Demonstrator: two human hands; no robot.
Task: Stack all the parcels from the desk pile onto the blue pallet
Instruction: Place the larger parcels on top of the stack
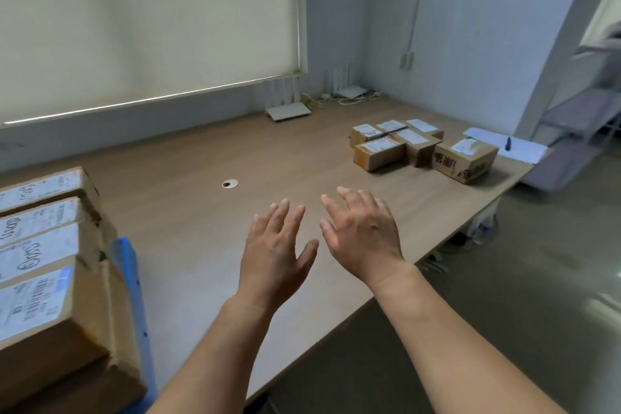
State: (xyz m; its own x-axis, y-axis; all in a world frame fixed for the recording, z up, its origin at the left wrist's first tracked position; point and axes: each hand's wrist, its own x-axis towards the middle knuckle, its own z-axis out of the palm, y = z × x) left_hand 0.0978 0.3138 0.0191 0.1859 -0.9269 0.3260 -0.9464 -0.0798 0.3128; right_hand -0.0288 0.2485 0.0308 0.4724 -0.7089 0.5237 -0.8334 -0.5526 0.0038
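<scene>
The left hand (275,245) and the right hand (361,232) float side by side in the middle of the picture, fingers spread wide and holding nothing, above the long light-brown wooden desk (188,212). In the upper right, small brown cardboard parcels (416,148) with white paper labels lie close together on the desk, and the nearest has dark print on its side, too blurry to read. At the lower left, bigger brown cardboard boxes (43,262) sit stacked on the blue plastic pallet (129,279), their white labels showing black pen scribbles I cannot read.
</scene>
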